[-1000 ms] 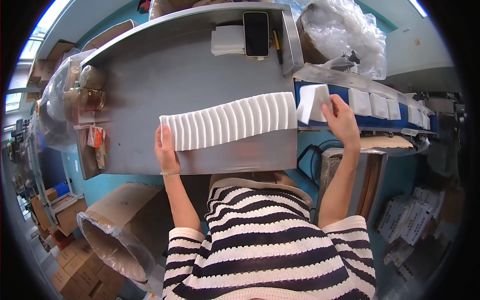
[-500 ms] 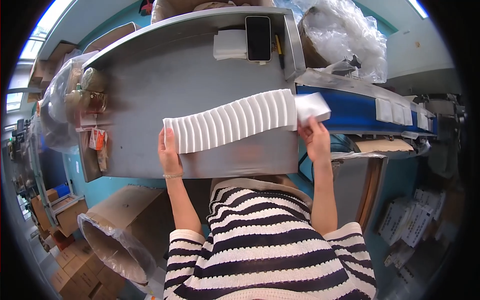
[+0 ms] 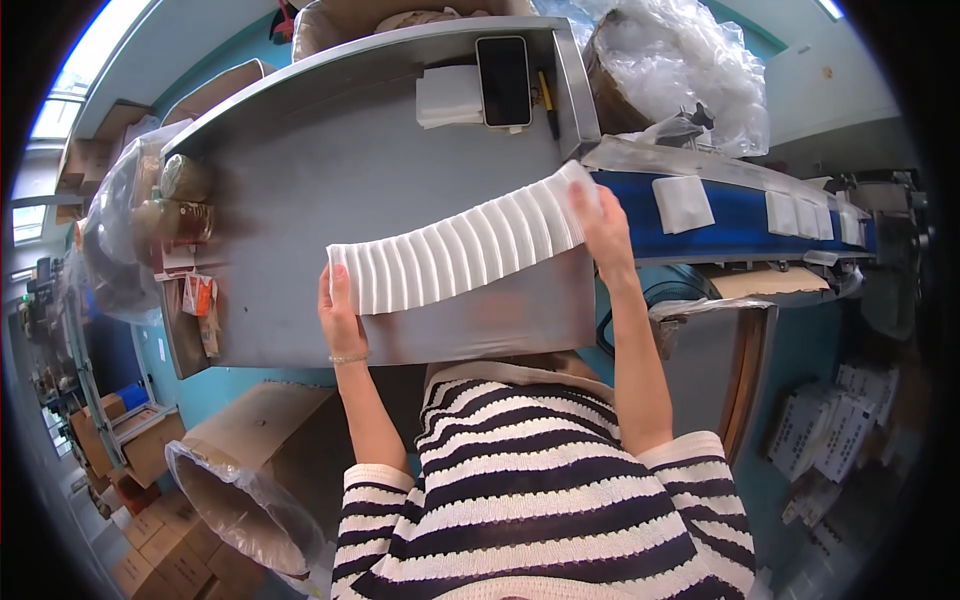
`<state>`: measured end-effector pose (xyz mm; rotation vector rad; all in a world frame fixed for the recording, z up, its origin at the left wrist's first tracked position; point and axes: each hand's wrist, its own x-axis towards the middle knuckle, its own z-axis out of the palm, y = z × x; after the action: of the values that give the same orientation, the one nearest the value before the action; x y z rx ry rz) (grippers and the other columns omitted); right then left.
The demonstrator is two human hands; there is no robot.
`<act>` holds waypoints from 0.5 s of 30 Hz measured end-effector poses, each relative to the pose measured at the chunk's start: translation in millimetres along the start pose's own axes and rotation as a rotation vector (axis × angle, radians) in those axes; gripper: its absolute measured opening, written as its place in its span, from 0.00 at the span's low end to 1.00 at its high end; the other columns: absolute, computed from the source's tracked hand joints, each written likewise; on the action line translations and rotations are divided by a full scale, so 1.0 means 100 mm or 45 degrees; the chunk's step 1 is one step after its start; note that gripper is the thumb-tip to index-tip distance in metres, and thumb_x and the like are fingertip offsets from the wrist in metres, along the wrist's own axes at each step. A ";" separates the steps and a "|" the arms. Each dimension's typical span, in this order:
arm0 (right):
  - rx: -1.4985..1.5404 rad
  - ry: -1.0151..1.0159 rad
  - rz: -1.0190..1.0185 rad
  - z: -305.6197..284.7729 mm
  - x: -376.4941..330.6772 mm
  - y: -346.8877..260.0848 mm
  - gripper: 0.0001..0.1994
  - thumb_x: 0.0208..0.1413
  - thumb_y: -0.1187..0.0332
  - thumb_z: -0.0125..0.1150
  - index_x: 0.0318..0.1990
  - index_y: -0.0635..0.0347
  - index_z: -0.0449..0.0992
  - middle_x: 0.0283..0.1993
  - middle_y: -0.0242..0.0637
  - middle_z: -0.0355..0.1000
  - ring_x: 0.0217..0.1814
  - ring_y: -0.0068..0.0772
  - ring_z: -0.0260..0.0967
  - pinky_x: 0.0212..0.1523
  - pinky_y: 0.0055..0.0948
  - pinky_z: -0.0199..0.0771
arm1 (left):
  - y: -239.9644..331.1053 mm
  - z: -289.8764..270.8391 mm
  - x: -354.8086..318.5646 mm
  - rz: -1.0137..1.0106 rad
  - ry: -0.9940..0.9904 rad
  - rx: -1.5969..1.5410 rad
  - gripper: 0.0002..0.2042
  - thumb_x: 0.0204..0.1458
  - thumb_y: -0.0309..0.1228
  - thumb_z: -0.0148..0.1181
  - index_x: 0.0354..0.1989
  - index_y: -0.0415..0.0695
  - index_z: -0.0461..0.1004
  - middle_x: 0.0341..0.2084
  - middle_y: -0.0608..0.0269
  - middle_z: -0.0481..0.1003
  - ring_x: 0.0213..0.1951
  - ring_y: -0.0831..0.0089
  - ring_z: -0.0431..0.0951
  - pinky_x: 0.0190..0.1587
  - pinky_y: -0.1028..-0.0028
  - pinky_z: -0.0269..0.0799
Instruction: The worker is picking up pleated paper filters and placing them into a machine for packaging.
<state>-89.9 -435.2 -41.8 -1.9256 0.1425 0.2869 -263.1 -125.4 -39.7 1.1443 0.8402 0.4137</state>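
Note:
A long curved row of white folded pads leans across the steel table, fanned like overlapping slices. My left hand grips its left end, thumb on the front and fingers behind. At the opposite end, my right hand closes round the last pads; its fingertips are slightly blurred. Just beyond that hand, a single white folded pad lies flat on the blue conveyor belt. Farther along the belt sits a group of similar pads.
At the table's back are a black-screened phone, a white stack and a yellow-black pen. Rolls of tape stand at its left edge. Raised metal rims border it. A plastic-lined carton stands below left.
My right hand has let go of a pad, which now lies on the belt, and moved back left onto the row's right end. My left hand keeps its hold.

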 end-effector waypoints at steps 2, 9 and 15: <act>-0.032 -0.086 -0.171 0.08 -0.16 -0.04 0.21 0.58 0.54 0.59 0.46 0.65 0.74 0.37 0.45 0.73 0.42 0.36 0.70 0.47 0.28 0.68 | 0.01 0.01 -0.02 -0.016 -0.023 -0.011 0.15 0.60 0.39 0.55 0.50 0.42 0.71 0.39 0.68 0.75 0.41 0.78 0.75 0.45 0.76 0.70; 0.783 -0.331 0.669 -0.13 -0.60 0.08 0.22 0.57 0.60 0.62 0.55 0.63 0.71 0.44 0.31 0.73 0.44 0.24 0.68 0.47 0.25 0.65 | -0.01 -0.13 -0.02 -0.016 -0.008 0.000 0.16 0.60 0.41 0.54 0.50 0.43 0.71 0.39 0.68 0.75 0.40 0.80 0.75 0.43 0.76 0.70; 0.834 -0.276 0.670 -0.45 -0.62 0.21 0.19 0.60 0.63 0.56 0.57 0.60 0.69 0.44 0.33 0.73 0.40 0.24 0.70 0.39 0.27 0.72 | -0.06 -0.01 -0.07 -0.013 0.012 0.022 0.17 0.60 0.42 0.55 0.50 0.43 0.70 0.39 0.68 0.75 0.41 0.79 0.74 0.44 0.76 0.70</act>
<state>-149.0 -486.9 -29.3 -1.1733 0.5321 0.7010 -269.2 -131.9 -42.2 1.1542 0.8593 0.4044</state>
